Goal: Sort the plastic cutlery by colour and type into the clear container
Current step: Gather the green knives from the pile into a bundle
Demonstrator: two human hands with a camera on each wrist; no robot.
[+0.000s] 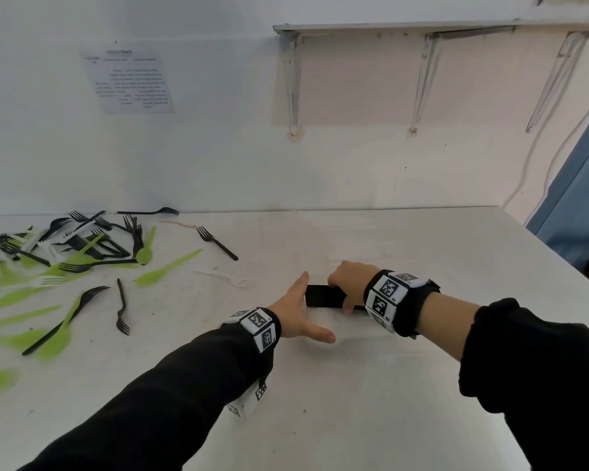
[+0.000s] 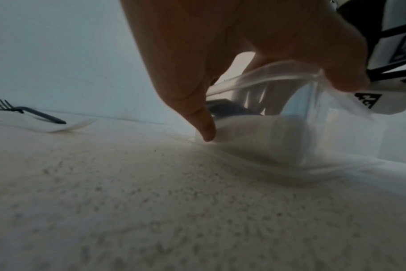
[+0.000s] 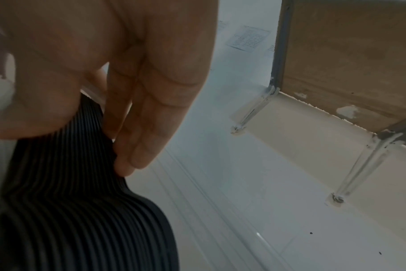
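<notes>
A clear container stands mid-table, hard to see against the white top. My left hand lies flat against its left end, with straight fingers down the wall and the thumb along the near side. My right hand grips a nested stack of black cutlery inside the container, pinched between thumb and fingers. The ribbed stack fills the lower left of the right wrist view. A loose pile of black, green and white cutlery lies on the table at far left.
A black fork, a green spoon and a white fork lie between the pile and the container. On the wall hang a shelf and a printed sheet. The table's right edge borders a blue surface.
</notes>
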